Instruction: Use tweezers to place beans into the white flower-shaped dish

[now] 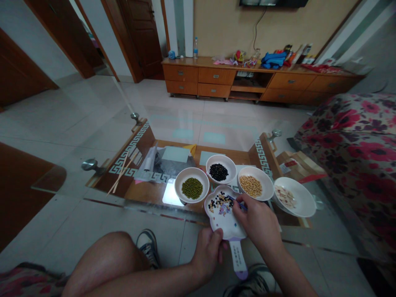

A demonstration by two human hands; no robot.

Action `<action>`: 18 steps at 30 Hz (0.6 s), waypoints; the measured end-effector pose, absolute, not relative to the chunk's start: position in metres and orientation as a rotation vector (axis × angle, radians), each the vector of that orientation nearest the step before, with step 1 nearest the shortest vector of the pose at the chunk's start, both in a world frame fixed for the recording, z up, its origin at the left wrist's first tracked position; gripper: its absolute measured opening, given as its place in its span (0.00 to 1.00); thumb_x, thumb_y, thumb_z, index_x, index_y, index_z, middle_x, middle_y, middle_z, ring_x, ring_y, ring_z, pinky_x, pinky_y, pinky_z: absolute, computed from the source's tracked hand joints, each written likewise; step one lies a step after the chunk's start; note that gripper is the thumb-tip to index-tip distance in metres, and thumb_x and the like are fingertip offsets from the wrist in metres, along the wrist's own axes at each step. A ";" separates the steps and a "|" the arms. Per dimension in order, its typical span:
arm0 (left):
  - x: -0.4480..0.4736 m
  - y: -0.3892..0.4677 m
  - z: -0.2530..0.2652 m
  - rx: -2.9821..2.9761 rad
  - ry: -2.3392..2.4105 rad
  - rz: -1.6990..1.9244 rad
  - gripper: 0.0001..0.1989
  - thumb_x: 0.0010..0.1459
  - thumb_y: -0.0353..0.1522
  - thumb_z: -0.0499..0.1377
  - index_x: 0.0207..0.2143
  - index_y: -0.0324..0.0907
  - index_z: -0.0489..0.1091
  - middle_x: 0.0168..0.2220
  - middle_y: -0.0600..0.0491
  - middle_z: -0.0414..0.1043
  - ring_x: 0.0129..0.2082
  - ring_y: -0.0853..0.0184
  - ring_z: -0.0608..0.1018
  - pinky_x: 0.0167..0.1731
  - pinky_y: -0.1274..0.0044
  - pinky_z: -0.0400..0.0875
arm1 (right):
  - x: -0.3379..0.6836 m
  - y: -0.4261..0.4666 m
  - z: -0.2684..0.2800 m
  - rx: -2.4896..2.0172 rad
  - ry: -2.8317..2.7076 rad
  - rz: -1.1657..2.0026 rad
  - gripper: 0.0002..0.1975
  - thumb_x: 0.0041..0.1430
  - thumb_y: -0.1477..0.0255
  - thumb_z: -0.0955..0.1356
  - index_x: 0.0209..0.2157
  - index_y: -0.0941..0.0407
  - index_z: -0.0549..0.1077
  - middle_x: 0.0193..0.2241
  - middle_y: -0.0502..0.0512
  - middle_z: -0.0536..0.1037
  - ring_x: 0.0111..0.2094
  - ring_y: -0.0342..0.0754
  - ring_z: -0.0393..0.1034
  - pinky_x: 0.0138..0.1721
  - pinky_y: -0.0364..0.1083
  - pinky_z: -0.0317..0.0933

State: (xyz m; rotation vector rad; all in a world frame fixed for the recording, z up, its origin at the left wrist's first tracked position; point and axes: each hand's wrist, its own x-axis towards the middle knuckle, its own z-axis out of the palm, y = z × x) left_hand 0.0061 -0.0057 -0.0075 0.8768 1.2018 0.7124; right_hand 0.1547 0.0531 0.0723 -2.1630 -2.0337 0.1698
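Head view: the person's right hand [261, 222] pinches a thin dark tool [241, 204] between thumb and fingers, its tip among mixed black and yellow beans [220, 201] on a white, scalloped paddle [227, 229]. Beside it, the left hand [208, 249] grips the paddle's left edge, thumb on top, fingers curled below. The handle [238, 260] points back toward the person, between the forearms.

Standing by, I'd judge that picking here calls for a level paddle, a light squeeze and one bean at a time, with the right knuckles kept clear of the bowls.

Ahead of the right hand sits a bowl of yellow beans [267, 187]; ahead and leftward, a bowl of black beans [232, 169]; farther left, a bowl of green beans [206, 178]; to the hand's right, a bowl of pale flakes [305, 202]. Well left of both hands lie two sticks [120, 175].

Fingers cover much of the tool, so I can't tell its kind, or whether it grips a bean. The left fingertips are mostly hidden. Coloured specks on the paddle may be printed or loose.
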 end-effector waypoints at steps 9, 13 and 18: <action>0.007 -0.006 -0.006 0.887 1.208 0.702 0.32 0.55 0.57 0.45 0.17 0.41 0.65 0.12 0.55 0.59 0.11 0.73 0.61 0.15 0.79 0.52 | 0.155 0.051 0.077 -2.227 -2.019 0.133 0.12 0.59 0.62 0.63 0.33 0.51 0.75 0.24 0.52 0.79 0.26 0.49 0.71 0.26 0.44 0.50; 0.007 -0.005 -0.003 0.883 1.228 0.700 0.32 0.54 0.58 0.45 0.17 0.41 0.65 0.13 0.55 0.59 0.12 0.73 0.62 0.15 0.79 0.54 | 0.155 0.051 0.077 -2.237 -2.018 0.150 0.11 0.59 0.62 0.63 0.32 0.51 0.75 0.25 0.52 0.79 0.26 0.49 0.71 0.26 0.44 0.49; 0.006 -0.004 0.000 0.879 1.217 0.683 0.32 0.53 0.58 0.45 0.17 0.41 0.64 0.12 0.56 0.58 0.12 0.73 0.61 0.15 0.79 0.53 | 0.155 0.052 0.077 -2.249 -2.016 0.167 0.12 0.59 0.63 0.63 0.32 0.51 0.75 0.24 0.52 0.79 0.25 0.48 0.71 0.26 0.44 0.49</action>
